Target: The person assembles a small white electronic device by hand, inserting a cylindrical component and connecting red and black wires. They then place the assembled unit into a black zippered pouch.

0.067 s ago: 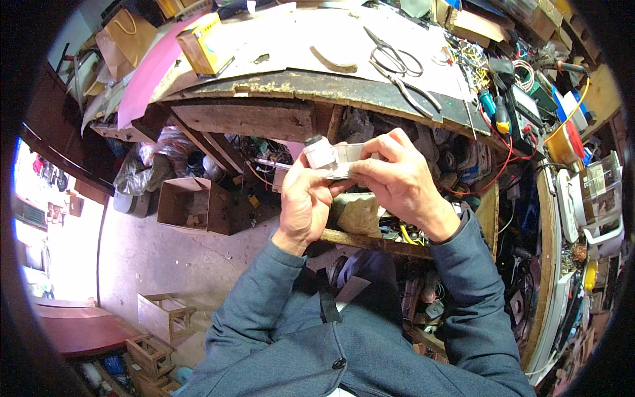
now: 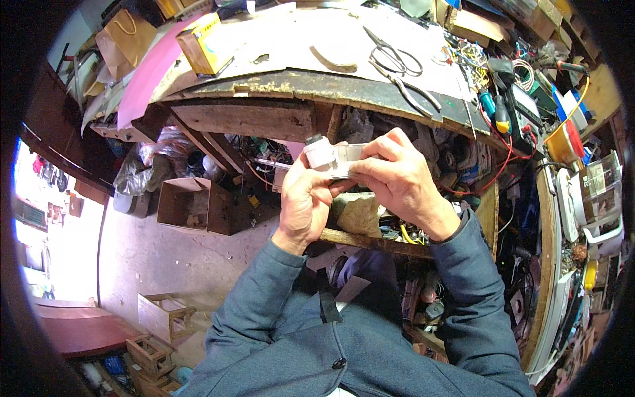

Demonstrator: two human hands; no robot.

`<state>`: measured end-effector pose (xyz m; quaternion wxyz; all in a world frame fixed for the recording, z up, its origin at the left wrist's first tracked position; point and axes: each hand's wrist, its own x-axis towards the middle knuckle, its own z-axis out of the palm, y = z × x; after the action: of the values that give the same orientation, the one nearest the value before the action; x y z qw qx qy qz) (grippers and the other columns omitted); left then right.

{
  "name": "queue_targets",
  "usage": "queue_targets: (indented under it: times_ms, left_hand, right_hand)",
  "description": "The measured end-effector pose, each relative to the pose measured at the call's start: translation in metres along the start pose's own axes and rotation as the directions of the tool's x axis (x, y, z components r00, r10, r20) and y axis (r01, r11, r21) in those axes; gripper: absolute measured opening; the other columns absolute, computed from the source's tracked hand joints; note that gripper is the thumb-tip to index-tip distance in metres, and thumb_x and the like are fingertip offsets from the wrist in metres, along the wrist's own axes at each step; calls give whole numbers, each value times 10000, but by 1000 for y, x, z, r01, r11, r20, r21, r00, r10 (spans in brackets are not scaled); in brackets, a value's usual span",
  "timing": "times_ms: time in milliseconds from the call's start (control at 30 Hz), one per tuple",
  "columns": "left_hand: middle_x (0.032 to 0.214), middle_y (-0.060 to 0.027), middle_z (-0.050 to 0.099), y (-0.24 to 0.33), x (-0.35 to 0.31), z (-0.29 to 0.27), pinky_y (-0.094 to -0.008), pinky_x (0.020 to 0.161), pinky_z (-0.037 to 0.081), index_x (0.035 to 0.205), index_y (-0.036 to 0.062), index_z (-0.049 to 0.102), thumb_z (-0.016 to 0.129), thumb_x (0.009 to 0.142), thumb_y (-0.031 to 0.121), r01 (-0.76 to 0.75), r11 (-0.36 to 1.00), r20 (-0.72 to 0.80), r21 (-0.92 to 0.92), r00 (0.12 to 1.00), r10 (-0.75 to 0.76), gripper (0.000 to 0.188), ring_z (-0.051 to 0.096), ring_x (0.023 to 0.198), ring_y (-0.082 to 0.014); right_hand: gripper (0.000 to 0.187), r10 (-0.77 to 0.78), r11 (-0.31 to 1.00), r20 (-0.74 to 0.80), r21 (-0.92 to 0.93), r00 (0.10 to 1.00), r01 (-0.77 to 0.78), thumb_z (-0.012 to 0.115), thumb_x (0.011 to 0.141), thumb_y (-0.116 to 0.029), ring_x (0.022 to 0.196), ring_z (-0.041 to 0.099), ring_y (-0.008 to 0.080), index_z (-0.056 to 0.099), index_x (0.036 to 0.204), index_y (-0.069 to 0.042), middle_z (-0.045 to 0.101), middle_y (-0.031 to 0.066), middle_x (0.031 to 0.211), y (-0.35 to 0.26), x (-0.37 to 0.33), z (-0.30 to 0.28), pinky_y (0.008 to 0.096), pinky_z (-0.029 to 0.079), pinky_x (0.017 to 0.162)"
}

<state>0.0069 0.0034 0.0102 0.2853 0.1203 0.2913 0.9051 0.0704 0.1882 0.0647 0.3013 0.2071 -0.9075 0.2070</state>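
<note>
Both hands hold a small white plastic device with a dark round part on its top left, in front of the bench edge. My left hand is closed around its left side and underside, thumb on the near face. My right hand pinches its right end between thumb and fingers. The right part of the device looks like a pale, shallow housing; its details are washed out. Beyond the hands, scissors and pliers lie on the bench.
The workbench has a white cover and a worn wooden edge. A yellow box stands at its left; a curved brown piece lies mid-bench. Wires and a screwdriver crowd the right. Below sits a cardboard box on the floor.
</note>
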Motion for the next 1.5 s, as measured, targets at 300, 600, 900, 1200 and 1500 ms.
queue_targets:
  times_ms: [300, 600, 900, 1200, 1500]
  left_hand:
    - [1468, -143, 540, 0, 2, 0, -441, 1076, 543, 1474, 50, 437, 678, 947, -1, 48, 996, 90, 80, 994, -55, 582, 604, 1288, -270]
    - [1349, -110, 628, -5, 2, 1, -386, 1028, 574, 1428, 31, 490, 743, 939, 13, 21, 989, 77, 145, 996, -32, 551, 642, 1223, -232]
    - [1301, -99, 651, -7, 1, 3, -373, 992, 593, 1405, 18, 510, 745, 936, 3, 10, 980, 49, 198, 999, -20, 525, 659, 1177, -214]
    - [1309, -103, 649, -9, 2, 3, -383, 991, 596, 1409, 10, 496, 740, 940, 2, 4, 976, 18, 218, 1000, -8, 529, 658, 1182, -218]
    - [1304, -103, 655, -8, 2, 3, -388, 1001, 593, 1417, 13, 493, 738, 943, 2, 23, 978, 23, 207, 999, -28, 534, 656, 1190, -222]
  right_hand:
    - [139, 238, 916, 138, 297, 961, -269, 847, 804, -54, 761, 660, 189, 783, 927, -38, 702, 70, 837, 6, -5, -7, 307, 529, 707]
    - [138, 332, 804, 195, 453, 923, -385, 803, 835, 17, 754, 643, 129, 778, 967, -11, 681, 53, 820, 8, -5, -13, 263, 503, 681]
    - [115, 380, 755, 254, 470, 889, -457, 827, 858, -61, 772, 667, 136, 777, 958, -37, 705, 51, 819, 13, -7, -16, 288, 523, 699]
    - [107, 236, 918, 149, 289, 960, -270, 807, 838, -65, 771, 684, 257, 742, 919, -39, 678, 107, 805, 11, -1, -18, 348, 540, 701]
    - [128, 275, 902, 202, 285, 940, -325, 783, 859, -67, 751, 684, 258, 722, 964, -28, 685, 118, 833, 12, -3, -16, 350, 541, 695]
